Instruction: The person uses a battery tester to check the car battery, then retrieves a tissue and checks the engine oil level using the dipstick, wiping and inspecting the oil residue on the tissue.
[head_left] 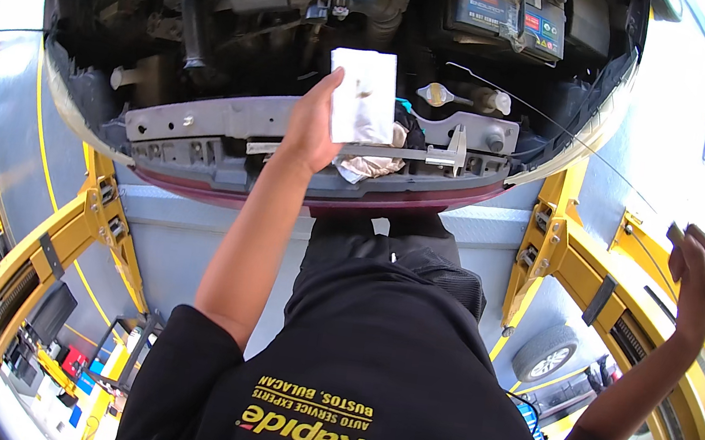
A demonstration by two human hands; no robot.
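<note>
My left hand [315,122] grips a folded white paper towel [363,97] above the car's front crossmember, its thumb lying along the edge. A small faint brownish mark shows on the towel. Far to the right, my right hand [696,261] is raised with fingers curled and pinched. A long thin metal dipstick [593,150] runs from that hand toward the engine bay, its bent tip to the right of the towel. Below the towel lies a vernier caliper [445,158] on the crossmember [223,120]. A crumpled beige cloth [366,168] is partly beneath the caliper, next to something black and teal.
The open engine bay holds a battery [499,17], hoses and a yellowish cap [436,95]. Yellow lift arms [45,255] stand on both sides of me. A wheel [545,353] lies on the floor at right, and a dark wheeled cart [135,352] stands at left.
</note>
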